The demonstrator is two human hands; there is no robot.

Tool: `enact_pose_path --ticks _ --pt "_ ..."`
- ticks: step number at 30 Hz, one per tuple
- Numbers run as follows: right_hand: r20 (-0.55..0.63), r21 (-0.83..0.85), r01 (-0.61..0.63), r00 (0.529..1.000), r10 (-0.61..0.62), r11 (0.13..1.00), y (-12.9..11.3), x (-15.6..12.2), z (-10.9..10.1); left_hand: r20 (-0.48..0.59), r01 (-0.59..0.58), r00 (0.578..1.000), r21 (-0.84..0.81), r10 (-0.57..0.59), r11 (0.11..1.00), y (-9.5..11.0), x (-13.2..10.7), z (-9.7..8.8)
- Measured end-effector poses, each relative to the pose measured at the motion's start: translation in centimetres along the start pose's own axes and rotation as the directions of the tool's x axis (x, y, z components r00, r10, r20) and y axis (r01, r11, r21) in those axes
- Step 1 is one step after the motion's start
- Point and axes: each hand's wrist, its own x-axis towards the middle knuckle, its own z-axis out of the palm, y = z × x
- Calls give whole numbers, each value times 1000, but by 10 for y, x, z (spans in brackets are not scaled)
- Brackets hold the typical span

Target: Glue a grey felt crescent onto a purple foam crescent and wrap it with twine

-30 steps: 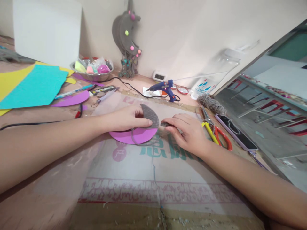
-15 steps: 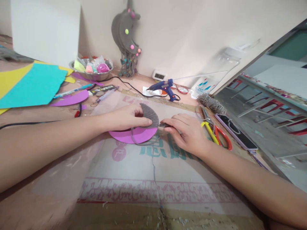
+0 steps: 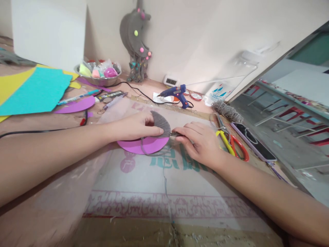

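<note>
A purple card moon (image 3: pixel 144 145) is partly wound with grey yarn (image 3: pixel 161 122), its lower part still showing bare purple. My left hand (image 3: pixel 137 126) grips it at the middle, thumb pressed on the wound part. A loose loop of yarn hangs across the purple part. Close by on the right, the thumb and forefinger of my right hand (image 3: pixel 199 141) pinch a small dark grey bit of yarn at the card's edge; its far end is hidden by my fingers. Both hands rest over a printed translucent plastic sheet (image 3: pixel 133 183).
Behind my hands lies a blue glue gun (image 3: pixel 176 92) with its cord. Scissors (image 3: pixel 232 145), a yarn skein (image 3: pixel 227 111) and a phone (image 3: pixel 253 142) are at the right. Coloured sheets (image 3: pixel 36 91) and a metal bowl (image 3: pixel 102 81) of wrapped clay stand left. A grey moon ornament (image 3: pixel 132 37) hangs on the wall.
Both hands keep nearly the same place and grip. The thin yarn strand below the card, near my right fingers, shows less than before.
</note>
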Motion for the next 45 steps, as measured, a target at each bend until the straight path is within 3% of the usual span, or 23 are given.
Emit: enact_pose_path --ticks 15,22,26,29,33,35,40,45 --pt "44 -75 -6 999 9 997 -2 1 1 -24 52 998 -2 -52 999 1 0 0" --pt "43 -61 3 999 -1 998 -1 2 1 17 40 999 -14 -40 999 -2 1 1" --pt "38 52 -96 995 94 994 -2 0 0 24 3 1000 -49 -2 999 -3 1 2" --pt "22 245 -292 955 296 924 -5 2 -1 -5 16 1000 -56 -16 998 -1 0 2" --pt "181 509 -544 825 535 667 -9 10 2 -55 59 997 -35 -61 998 3 -2 3" --pt "266 548 -593 792 550 590 -10 15 6 -66 49 996 -52 -52 997 3 -2 5" --pt "352 575 -638 758 548 513 -10 16 13 -77 55 995 -74 -60 996 2 0 8" --pt "354 613 -607 784 510 506 -12 16 11 -75 74 994 -2 -74 997 4 -1 7"
